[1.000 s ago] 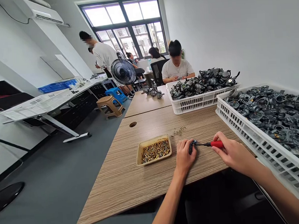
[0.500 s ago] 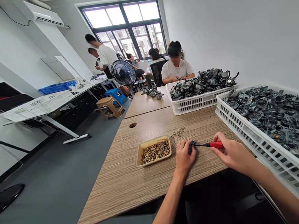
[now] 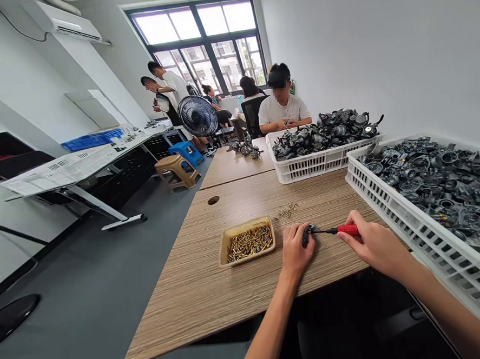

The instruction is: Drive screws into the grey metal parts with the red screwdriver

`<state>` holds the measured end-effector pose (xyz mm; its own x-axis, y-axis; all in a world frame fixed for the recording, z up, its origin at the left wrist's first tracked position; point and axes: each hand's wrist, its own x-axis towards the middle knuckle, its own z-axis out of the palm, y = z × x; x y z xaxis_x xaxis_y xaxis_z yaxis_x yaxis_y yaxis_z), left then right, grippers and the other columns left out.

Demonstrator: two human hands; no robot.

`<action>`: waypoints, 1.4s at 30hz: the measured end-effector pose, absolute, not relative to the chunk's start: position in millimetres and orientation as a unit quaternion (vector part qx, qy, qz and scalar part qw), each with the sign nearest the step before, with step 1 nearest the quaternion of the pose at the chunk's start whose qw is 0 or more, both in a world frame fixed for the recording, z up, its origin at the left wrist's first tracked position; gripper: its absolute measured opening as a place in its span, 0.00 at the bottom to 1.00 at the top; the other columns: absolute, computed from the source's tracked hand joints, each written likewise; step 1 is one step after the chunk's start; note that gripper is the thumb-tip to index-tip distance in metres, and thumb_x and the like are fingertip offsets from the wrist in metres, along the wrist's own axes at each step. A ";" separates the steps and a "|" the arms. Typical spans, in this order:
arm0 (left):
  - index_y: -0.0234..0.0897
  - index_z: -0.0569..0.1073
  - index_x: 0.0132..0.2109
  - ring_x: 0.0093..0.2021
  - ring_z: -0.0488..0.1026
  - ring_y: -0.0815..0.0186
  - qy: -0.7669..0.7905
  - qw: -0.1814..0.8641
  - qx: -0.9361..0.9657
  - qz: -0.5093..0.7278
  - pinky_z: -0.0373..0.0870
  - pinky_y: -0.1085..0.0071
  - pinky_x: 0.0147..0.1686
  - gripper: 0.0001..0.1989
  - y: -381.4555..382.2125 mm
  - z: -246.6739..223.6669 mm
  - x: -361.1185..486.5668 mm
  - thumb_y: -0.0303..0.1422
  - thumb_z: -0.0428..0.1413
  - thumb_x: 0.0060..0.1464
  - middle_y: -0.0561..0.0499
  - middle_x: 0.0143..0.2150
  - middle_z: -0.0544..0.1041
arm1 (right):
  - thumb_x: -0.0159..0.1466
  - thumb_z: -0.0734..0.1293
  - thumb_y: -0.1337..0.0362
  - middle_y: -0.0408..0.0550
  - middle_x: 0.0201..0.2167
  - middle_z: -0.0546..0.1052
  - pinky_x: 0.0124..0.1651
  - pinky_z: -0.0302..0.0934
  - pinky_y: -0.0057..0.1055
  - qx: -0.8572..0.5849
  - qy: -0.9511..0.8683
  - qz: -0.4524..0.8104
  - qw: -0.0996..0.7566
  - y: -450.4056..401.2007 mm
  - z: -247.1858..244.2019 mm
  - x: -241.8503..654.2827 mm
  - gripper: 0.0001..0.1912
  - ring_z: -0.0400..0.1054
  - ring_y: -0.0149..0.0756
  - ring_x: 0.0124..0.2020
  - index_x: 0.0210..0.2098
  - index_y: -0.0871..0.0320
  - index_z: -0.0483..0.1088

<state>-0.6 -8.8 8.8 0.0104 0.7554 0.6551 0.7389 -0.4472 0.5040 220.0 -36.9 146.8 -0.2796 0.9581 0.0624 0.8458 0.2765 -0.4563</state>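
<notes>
My left hand (image 3: 296, 249) is closed around a small dark metal part (image 3: 307, 235), holding it down on the wooden table (image 3: 198, 290). My right hand (image 3: 372, 243) grips the red handle of a screwdriver (image 3: 348, 230). The screwdriver lies nearly level, its dark shaft pointing left, with the tip at the part; the exact contact is too small to make out. Left of my left hand sits a shallow cream tray (image 3: 221, 251) full of brass-coloured screws (image 3: 250, 243). A loose little pile of similar screws (image 3: 287, 210) lies just beyond my left hand.
A white crate (image 3: 425, 227) heaped with dark metal parts stands at the right. Behind it, another white crate (image 3: 304, 170) holds assembled-looking parts. Across the table sits a co-worker (image 3: 283, 109). A fan (image 3: 197, 116) and stools (image 3: 177, 171) stand at the left.
My right hand and the screwdriver have shifted only slightly, while my left hand keeps its place on the part. In the background, a standing person has leaned and raised an arm.
</notes>
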 end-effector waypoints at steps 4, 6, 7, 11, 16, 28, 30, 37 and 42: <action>0.43 0.75 0.54 0.49 0.74 0.58 0.526 0.009 0.709 0.469 0.73 0.60 0.53 0.16 -8.9 9.2 -0.6 0.26 0.57 0.60 0.48 0.47 0.79 | 0.73 0.60 0.53 0.43 0.30 0.80 0.33 0.58 0.32 -0.544 -0.798 0.191 0.177 -38.3 148.4 221.1 0.09 0.77 0.45 0.32 0.42 0.50 0.56; 0.43 0.75 0.54 0.49 0.74 0.58 0.527 0.009 0.708 0.471 0.74 0.60 0.53 0.16 -8.8 9.2 -0.5 0.26 0.57 0.60 0.48 0.46 0.79 | 0.73 0.60 0.56 0.43 0.31 0.80 0.34 0.58 0.32 -0.527 -0.804 0.201 0.190 -39.2 148.7 221.1 0.07 0.77 0.44 0.32 0.43 0.50 0.56; 0.43 0.75 0.54 0.49 0.74 0.58 0.527 0.011 0.707 0.471 0.74 0.60 0.53 0.16 -8.8 9.1 -0.4 0.26 0.57 0.60 0.48 0.46 0.79 | 0.72 0.60 0.57 0.43 0.32 0.80 0.34 0.58 0.32 -0.522 -0.805 0.200 0.196 -39.4 148.5 221.0 0.06 0.77 0.44 0.32 0.43 0.50 0.56; 0.43 0.75 0.54 0.49 0.74 0.58 0.527 0.012 0.706 0.473 0.73 0.59 0.53 0.16 -8.8 9.3 0.0 0.26 0.57 0.60 0.48 0.46 0.79 | 0.72 0.59 0.55 0.44 0.30 0.79 0.33 0.58 0.32 -0.540 -0.798 0.184 0.196 -38.1 145.8 219.9 0.08 0.77 0.46 0.32 0.41 0.50 0.56; 0.42 0.75 0.54 0.49 0.74 0.58 0.525 0.007 0.707 0.473 0.73 0.59 0.52 0.15 -9.0 9.9 -0.4 0.26 0.57 0.61 0.48 0.46 0.79 | 0.73 0.60 0.52 0.45 0.30 0.79 0.33 0.58 0.32 -0.569 -0.781 0.189 0.175 -36.6 145.6 219.2 0.11 0.78 0.48 0.33 0.40 0.50 0.55; 0.43 0.76 0.54 0.49 0.74 0.58 0.532 0.009 0.705 0.469 0.73 0.59 0.53 0.17 -8.1 8.3 -0.6 0.26 0.58 0.59 0.48 0.46 0.79 | 0.73 0.59 0.55 0.44 0.31 0.80 0.35 0.60 0.33 -0.524 -0.797 0.208 0.215 -38.0 145.0 218.7 0.07 0.78 0.46 0.33 0.41 0.50 0.57; 0.43 0.75 0.54 0.49 0.74 0.58 0.532 0.008 0.705 0.470 0.73 0.60 0.53 0.17 -7.9 8.4 -0.6 0.26 0.58 0.60 0.48 0.46 0.79 | 0.73 0.60 0.53 0.44 0.29 0.79 0.34 0.60 0.33 -0.541 -0.788 0.200 0.216 -36.8 143.2 218.2 0.09 0.78 0.48 0.33 0.40 0.49 0.56; 0.43 0.75 0.54 0.49 0.74 0.59 0.528 0.005 0.707 0.470 0.73 0.59 0.53 0.16 -7.1 8.2 -0.9 0.26 0.58 0.60 0.48 0.47 0.79 | 0.72 0.59 0.52 0.44 0.30 0.79 0.35 0.61 0.34 -0.536 -0.793 0.207 0.203 -37.4 147.2 219.0 0.09 0.77 0.47 0.32 0.43 0.49 0.57; 0.43 0.75 0.54 0.49 0.74 0.58 0.537 0.009 0.707 0.460 0.73 0.59 0.53 0.16 -7.4 9.0 -0.4 0.26 0.58 0.60 0.48 0.47 0.78 | 0.73 0.58 0.55 0.46 0.35 0.80 0.38 0.63 0.35 -0.505 -0.809 0.220 0.206 -39.5 150.0 220.5 0.08 0.78 0.47 0.36 0.48 0.49 0.56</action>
<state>-0.4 -7.4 9.0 0.0007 0.7677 0.6408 0.7504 -0.4239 0.5071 220.5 -39.5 150.0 -0.4053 0.9074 0.1113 0.7257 0.3934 -0.5644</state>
